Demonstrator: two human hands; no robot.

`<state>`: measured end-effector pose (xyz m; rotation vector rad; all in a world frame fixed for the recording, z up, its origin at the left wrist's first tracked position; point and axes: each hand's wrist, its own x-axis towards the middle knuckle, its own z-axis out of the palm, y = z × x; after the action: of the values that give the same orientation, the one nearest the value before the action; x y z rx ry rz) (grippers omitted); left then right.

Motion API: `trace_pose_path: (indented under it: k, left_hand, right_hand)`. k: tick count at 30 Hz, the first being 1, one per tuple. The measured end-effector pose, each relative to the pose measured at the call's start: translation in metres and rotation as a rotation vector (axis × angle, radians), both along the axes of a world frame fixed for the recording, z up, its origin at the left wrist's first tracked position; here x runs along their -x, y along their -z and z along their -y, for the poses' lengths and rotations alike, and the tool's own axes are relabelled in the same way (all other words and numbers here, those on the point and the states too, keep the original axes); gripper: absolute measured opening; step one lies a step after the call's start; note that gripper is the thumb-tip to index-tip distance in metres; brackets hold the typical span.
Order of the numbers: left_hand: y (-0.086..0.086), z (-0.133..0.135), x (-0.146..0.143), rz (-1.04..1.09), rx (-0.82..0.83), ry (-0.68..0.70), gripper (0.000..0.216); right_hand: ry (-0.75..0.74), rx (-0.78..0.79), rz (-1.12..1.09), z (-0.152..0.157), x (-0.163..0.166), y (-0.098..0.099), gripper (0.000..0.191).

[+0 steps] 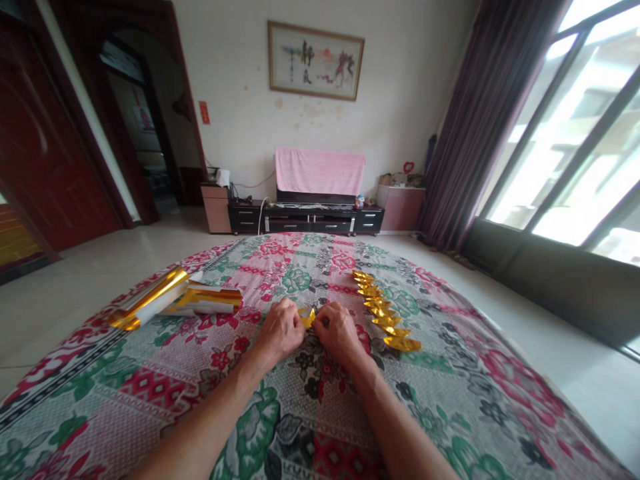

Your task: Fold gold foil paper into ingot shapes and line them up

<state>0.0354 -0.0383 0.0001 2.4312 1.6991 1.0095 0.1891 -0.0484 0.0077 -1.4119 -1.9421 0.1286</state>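
Observation:
Between my two hands is a small piece of folded gold foil paper (308, 317), partly hidden by my fingers. My left hand (283, 327) is closed on its left end. My right hand (336, 327) has its fingers curled in a pinch at the right end. To the right of my hands, several folded gold paper ingots (383, 311) lie in a slanting row on the flowered cloth (280, 427). On the left lie curled gold foil sheets (160, 297) with white backs, one rolled and another flatter stack (213, 300) beside it.
The patterned cloth covers a broad surface with a rounded far edge. Across the tiled floor (430, 267) stands a low black cabinet (310, 220) under a pink towel (320, 170). A purple curtain (475, 113) and windows are on the right, a red door (45, 140) on the left.

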Motion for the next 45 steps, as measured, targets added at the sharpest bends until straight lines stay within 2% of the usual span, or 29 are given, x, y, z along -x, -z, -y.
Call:
trace_pose_path:
  k: [5,13,19,24,32,37,41,45]
  left_hand:
    - [0.0,-0.001,0.002,0.048,0.029,0.019,0.01]
    - [-0.004,0.002,0.001,0.083,0.084,0.08,0.02]
    - [-0.006,0.004,0.001,0.055,0.075,0.072,0.019]
    - [-0.008,0.006,0.001,0.06,0.073,0.073,0.02]
    - [-0.011,0.004,0.004,0.091,0.137,0.126,0.024]
    - [-0.015,0.001,0.013,0.187,0.13,0.176,0.024]
    - [-0.011,-0.009,0.022,0.276,0.043,0.077,0.031]
    - [-0.002,-0.016,0.024,0.148,0.028,0.13,0.032]
  right_hand:
    - [-0.002,0.014,0.012,0.001,0.0,-0.002,0.012]
    - [-0.013,0.018,0.031,0.001,0.002,-0.003,0.016]
    - [0.055,0.023,0.046,0.005,0.007,-0.005,0.016]
    - [0.051,0.066,0.046,0.001,0.006,-0.005,0.012]
    - [0.048,0.088,0.042,-0.003,0.004,-0.003,0.016]
    - [0.048,0.04,0.043,0.003,0.005,-0.005,0.016]
    - [0.062,0.017,0.036,0.008,0.007,-0.005,0.01]
    - [0.07,-0.007,0.047,0.009,0.008,-0.004,0.005]
